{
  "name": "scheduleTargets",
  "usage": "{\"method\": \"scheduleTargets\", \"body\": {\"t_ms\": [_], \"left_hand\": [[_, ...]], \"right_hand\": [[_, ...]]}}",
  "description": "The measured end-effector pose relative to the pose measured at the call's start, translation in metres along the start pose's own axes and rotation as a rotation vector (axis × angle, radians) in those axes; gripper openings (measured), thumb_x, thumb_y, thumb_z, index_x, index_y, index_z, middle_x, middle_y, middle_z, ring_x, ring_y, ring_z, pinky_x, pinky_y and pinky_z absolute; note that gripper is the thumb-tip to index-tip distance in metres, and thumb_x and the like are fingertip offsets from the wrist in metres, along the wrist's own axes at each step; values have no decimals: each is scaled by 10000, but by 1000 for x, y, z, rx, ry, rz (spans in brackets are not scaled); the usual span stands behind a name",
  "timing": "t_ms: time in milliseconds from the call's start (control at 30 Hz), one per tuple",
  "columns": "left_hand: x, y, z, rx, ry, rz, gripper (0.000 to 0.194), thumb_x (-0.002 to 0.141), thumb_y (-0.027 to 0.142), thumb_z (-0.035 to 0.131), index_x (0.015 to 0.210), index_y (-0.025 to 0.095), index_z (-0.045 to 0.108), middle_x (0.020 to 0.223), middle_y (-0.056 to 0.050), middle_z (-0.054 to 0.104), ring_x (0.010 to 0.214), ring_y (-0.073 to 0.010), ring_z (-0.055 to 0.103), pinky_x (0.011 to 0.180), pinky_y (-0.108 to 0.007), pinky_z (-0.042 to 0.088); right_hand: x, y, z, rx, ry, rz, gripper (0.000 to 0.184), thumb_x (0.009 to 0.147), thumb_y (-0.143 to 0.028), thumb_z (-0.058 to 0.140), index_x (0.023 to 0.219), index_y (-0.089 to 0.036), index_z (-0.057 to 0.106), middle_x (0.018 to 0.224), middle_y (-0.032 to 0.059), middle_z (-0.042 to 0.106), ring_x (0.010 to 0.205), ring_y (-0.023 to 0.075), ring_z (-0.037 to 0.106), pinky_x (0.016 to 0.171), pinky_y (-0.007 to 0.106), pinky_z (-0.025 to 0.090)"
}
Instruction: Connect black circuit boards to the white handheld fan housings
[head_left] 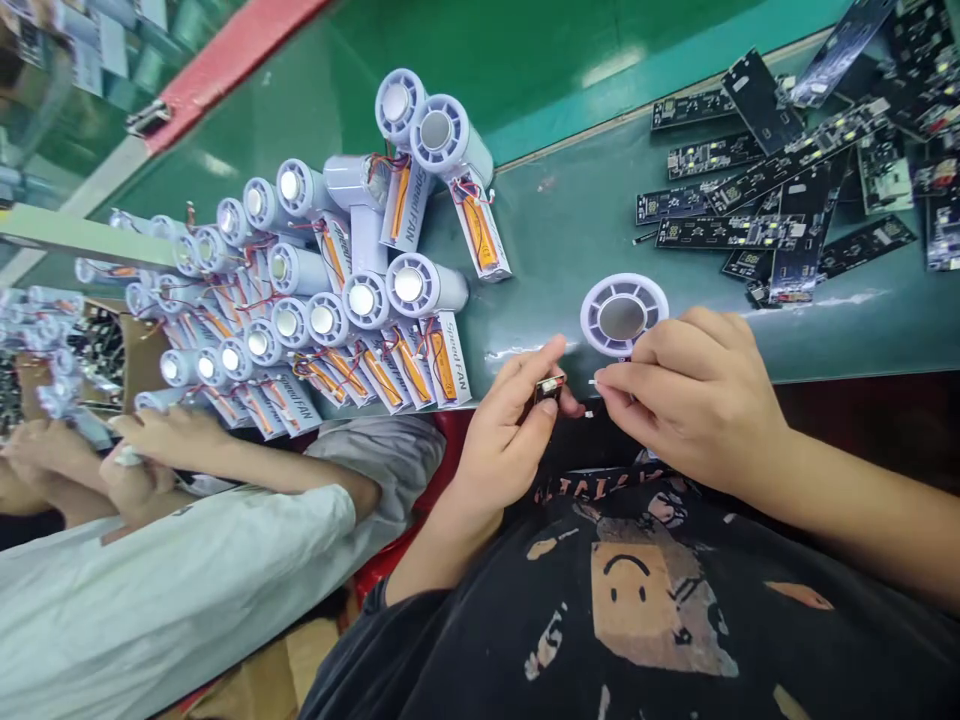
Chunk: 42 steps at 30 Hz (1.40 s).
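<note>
My left hand (pixel 504 432) is closed on a dark circuit board (pixel 550 387), gripped between thumb and fingers; most of the board is hidden in the hand. Close to its right, my right hand (pixel 697 395) pinches a small white plug (pixel 595 382) whose wire is hardly visible. Just beyond the right fingers, a pale lilac handheld fan (pixel 624 316) shows its round spoked end with a silver centre; the rest of its body is hidden. Another tiny white connector (pixel 588 414) sticks out beside the left fingers.
Rows of similar fans (pixel 409 285) with orange batteries and red wires stand on the green bench (pixel 559 240) to the left. Loose circuit boards (pixel 750 200) are heaped at the right. A co-worker's hands (pixel 169 440) are at the far left, near a red-and-grey rail (pixel 217 75).
</note>
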<state>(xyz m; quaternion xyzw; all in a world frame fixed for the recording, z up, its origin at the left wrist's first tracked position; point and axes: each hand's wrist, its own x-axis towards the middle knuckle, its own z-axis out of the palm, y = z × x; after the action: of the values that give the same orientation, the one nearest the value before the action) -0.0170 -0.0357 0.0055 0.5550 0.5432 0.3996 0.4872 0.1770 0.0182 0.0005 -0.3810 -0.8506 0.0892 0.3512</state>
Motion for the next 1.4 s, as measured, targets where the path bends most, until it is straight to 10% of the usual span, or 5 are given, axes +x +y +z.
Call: {"method": "scheduleTargets", "body": {"t_ms": [533,1400], "left_hand": [[6,18,3,730,176,277,360,925,85,577,1218,265,683,1204,-8,737,1124,-140,690,1007,-316,573],[12,23,12,663,110,264,273,910,147,615,1156,221,708,1145,-25,750,1052,-156,698,973,-324,577]], "right_hand": [[8,-6,4,-38,-20,27,311,925,-218,556,615,-208,578,712,30,553,713,169,458,636,369,251],[11,-4,3,-166,-54,-48,283,906,-161,557,629,-220,554,635,32,459,713,196,422,650,385,275]]}}
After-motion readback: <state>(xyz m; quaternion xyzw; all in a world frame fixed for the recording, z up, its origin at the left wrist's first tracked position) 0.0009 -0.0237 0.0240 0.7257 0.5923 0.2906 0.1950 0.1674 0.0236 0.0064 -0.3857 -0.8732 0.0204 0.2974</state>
